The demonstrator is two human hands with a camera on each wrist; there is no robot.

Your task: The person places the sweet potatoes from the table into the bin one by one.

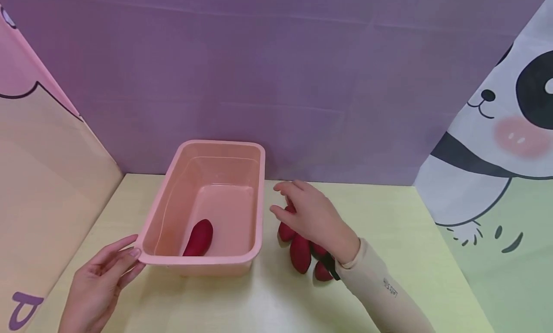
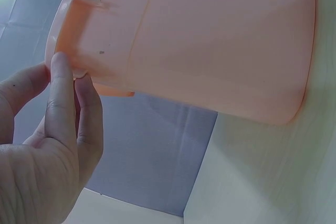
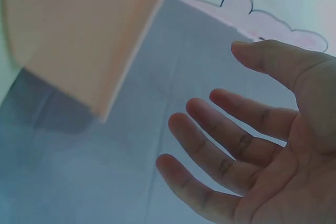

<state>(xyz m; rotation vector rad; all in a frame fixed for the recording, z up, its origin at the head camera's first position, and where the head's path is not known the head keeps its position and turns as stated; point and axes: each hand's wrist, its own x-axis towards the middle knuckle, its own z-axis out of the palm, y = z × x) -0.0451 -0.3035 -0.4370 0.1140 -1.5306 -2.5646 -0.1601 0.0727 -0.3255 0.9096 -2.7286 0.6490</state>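
A pink plastic tub (image 1: pixel 255 258) stands on the table, one dark red sweet potato (image 1: pixel 200 237) lying inside near its front wall. My left hand (image 1: pixel 97 285) pinches the tub's front left corner, thumb over the rim and fingers beneath; the left wrist view shows the fingertips against the rim's underside. To the right of the tub, my right hand (image 1: pixel 317 218) hovers over several more sweet potatoes (image 1: pixel 300 254), partly hiding them. In the right wrist view, its fingers (image 3: pixel 226 163) are spread and loosely bent, with nothing in the palm.
A purple cloth wall (image 1: pixel 302 83) rises behind the table (image 1: pixel 367 213). Printed side panels flank it, with a panda (image 1: pixel 497 131) on the right one. The tub's right wall (image 1: pixel 260 203) stands between its inside and the loose sweet potatoes.
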